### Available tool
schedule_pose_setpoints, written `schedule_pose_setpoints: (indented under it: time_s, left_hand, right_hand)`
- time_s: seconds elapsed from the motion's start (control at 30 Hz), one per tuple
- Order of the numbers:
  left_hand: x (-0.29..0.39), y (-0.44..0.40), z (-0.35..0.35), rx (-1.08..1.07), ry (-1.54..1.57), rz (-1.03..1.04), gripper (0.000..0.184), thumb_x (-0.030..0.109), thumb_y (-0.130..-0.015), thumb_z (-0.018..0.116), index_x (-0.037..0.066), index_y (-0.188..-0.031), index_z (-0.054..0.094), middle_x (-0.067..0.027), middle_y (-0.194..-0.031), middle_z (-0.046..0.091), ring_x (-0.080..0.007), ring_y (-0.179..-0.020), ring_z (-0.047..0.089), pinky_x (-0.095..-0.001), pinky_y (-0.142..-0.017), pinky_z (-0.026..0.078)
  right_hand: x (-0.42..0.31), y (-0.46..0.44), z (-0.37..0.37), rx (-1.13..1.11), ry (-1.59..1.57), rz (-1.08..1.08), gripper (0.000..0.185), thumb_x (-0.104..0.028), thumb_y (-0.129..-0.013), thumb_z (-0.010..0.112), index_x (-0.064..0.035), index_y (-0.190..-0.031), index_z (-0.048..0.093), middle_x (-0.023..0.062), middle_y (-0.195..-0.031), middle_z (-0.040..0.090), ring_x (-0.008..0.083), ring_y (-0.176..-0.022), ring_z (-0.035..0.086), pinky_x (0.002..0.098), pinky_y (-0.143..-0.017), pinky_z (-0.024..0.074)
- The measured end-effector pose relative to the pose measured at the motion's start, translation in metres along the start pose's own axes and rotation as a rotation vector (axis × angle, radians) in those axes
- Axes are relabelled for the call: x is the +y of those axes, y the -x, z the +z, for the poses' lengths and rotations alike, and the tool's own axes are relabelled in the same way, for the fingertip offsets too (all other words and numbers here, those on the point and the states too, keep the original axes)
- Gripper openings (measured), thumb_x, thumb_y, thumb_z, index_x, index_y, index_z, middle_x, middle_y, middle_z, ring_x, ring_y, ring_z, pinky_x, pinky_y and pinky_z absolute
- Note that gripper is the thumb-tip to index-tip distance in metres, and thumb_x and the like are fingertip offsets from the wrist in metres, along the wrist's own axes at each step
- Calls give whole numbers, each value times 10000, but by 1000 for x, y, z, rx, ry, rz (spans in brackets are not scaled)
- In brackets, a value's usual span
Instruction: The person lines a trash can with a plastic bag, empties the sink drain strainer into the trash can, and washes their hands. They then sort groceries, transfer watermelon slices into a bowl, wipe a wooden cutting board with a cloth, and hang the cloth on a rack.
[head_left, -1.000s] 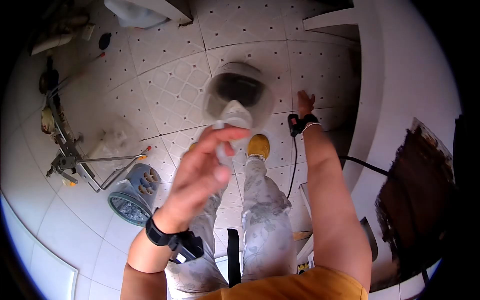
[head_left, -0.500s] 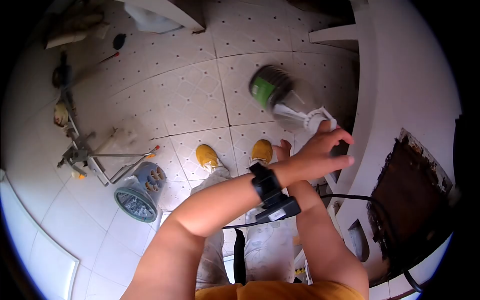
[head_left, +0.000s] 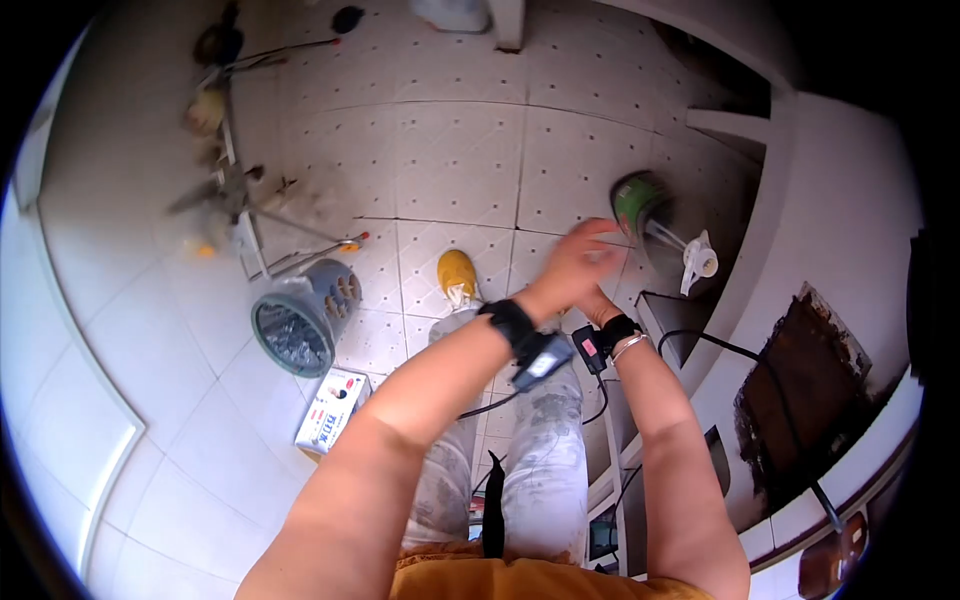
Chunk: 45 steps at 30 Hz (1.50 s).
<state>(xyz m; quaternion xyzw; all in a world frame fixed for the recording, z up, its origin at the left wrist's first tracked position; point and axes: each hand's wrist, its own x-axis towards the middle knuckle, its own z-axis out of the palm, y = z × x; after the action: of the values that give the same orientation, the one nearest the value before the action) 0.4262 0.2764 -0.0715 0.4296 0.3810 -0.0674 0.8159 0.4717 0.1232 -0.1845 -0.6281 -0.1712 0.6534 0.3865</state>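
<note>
The bottle (head_left: pixel 655 228) near the white panel (head_left: pixel 810 190) is probably steadied better by its body than its white top (head_left: pixel 701 262), while the left hand (head_left: pixel 575 266) beside it spreads loose fingers, and the half-hidden right hand's (head_left: pixel 599 304) grip I cannot tell.

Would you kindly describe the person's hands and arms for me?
The left hand and right hand are ungloved, forearms bare. Each wrist wears a black strap with a boxy, cabled dark module; the right module shows a reddish label, and that wrist a pale bracelet.
</note>
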Motion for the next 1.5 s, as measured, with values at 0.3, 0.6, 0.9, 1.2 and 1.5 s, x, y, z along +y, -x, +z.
schedule_pose_setpoints:
  time_s: [0.3, 0.6, 0.9, 1.2, 1.5]
  left_hand:
    - [-79, 297, -275, 1088, 58, -262, 254, 194, -835, 541, 97, -1068, 512, -22, -939, 557, -136, -840, 566, -249, -666, 443]
    - [-171, 426, -270, 1238, 176, -423, 171, 114, -795, 541, 70, -960, 536, -8, -831, 559, -125, -685, 536, -252, -578, 433]
    - [-148, 342, -242, 965, 125, -314, 310, 131, -766, 589, 42, -1057, 526, -73, -945, 567, -151, -785, 541, -272, -619, 439]
    - [-36, 271, -290, 997, -427, 106, 505, 142, -744, 641, -12, -1169, 417, -198, -1111, 520, -302, -1045, 512, -354, -888, 401]
    - [50, 190, -347, 1211, -789, -27, 955, 242, -619, 758, 8, -1339, 175, -198, -1362, 269, -321, -1294, 202, -524, -1026, 135]
  right_hand:
    - [-217, 10, 221, -295, 205, -656, 635, -20, -672, 571, 3, -1262, 337, 161, -1210, 342, 309, -1147, 365, 347, -979, 309]
    - [-169, -17, 389, -368, 534, -710, 369, -24, -705, 516, 44, -1067, 497, 217, -1174, 460, 368, -1011, 487, 394, -853, 414]
    - [-143, -1, 201, -149, 827, -339, 462, 80, -656, 475, -78, -1088, 435, 206, -930, 539, 360, -902, 539, 423, -724, 440]
    - [-274, -77, 49, 14, 1334, -91, 366, 44, -649, 513, -52, -1002, 536, 181, -1044, 514, 354, -955, 522, 384, -824, 436]
    - [-324, -267, 53, 51, 1321, -448, 266, -45, -671, 597, -55, -928, 531, 169, -956, 542, 342, -891, 532, 393, -781, 439]
